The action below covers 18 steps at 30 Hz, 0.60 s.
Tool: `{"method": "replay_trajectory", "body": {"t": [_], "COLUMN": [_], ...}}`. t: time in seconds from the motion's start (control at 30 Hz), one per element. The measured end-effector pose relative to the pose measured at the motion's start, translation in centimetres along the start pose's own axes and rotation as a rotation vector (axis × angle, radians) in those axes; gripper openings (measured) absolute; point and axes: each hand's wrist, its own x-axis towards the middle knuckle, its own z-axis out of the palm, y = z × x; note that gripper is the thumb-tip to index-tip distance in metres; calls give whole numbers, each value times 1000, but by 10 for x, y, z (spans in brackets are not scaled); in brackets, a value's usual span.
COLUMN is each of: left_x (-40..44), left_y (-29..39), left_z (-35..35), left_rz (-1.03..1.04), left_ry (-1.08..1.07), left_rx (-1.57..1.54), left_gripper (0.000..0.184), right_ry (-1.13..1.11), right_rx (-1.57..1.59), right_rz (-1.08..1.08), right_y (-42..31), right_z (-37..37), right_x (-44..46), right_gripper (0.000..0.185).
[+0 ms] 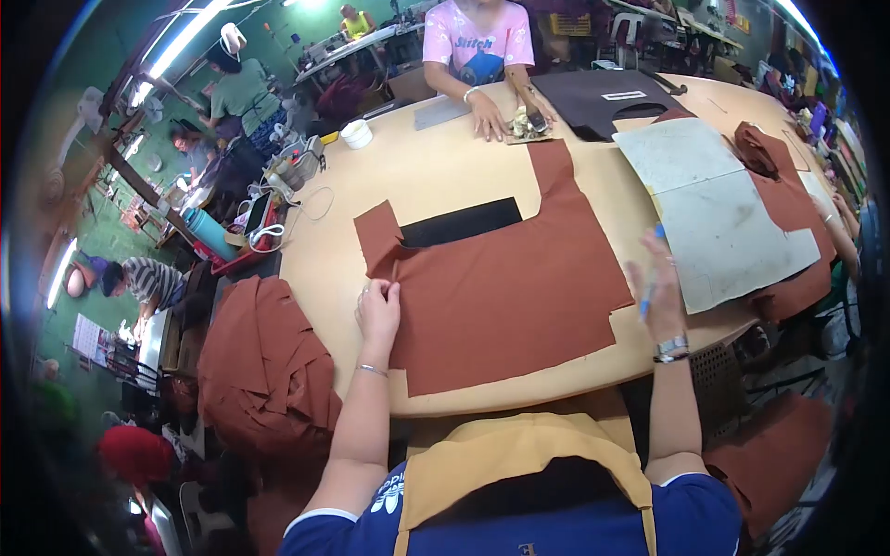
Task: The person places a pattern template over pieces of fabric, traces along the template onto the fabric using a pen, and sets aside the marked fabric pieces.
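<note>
A rust-brown cut fabric piece [505,310] with two upright straps lies in front of me on the table. My left hand [378,310] pinches its left edge, just below the left strap, where the cloth folds up a little. A black piece [464,222] shows flat behind its upper edge. Right of the fabric, my right hand [660,301] is raised with a blue pen [645,308] held across it; the fingers are slightly blurred. Beside that hand lies a large grey-white pattern sheet [718,213], over more brown fabric [793,199].
Brown fabric is heaped [264,361] at the table's left. Across the table [436,171], a person in a pink shirt [477,42] has both hands near a small brush-like item [528,123]. A dark folded piece [607,102] and a white tub [356,134] stand at the back.
</note>
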Motion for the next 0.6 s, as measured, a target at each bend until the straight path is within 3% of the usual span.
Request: {"method": "replay_trajectory", "body": {"t": [0.1,0.17,0.2,0.23,0.3,0.37,0.4,0.43,0.47,0.6], "left_x": [13,12,25,22,17,-26,-48,-71,-95,-179], "left_y": [-9,1,-28,-38,-89,-101,-142,-160,-174,-211], "left_z": [-10,-67,-84,-125,-204,-265,-296,-328,-357,-449], "left_rz": [-61,-413,-289,-224,26,110,262,169,59,-214], "left_ry": [75,-132,-77,3,-369,242,525,655,734,1072], "left_rx": [-603,-1372,-1404,-1167,-1490,-749,13,126,89,-484], "left_gripper": [27,26,31,38,40,34,30,31,31,32], "right_ry": [-82,-147,-189,-203,-212,-269,-309,-329,-364,-423], "right_rx": [131,66,39,57,136,66,42,146,303,163], "right_rz": [3,10,1,51,91,97,59,106,190,118], "right_y": [-19,-10,-4,-1,9,8,3,19,18,3], "right_z": [35,45,51,53,58,57,55,63,65,61], "right_x": [2,0,-3,-5,-8,-8,-5,-10,-12,-8], "right_gripper": [38,37,37,35,35,35,36,36,37,39]}}
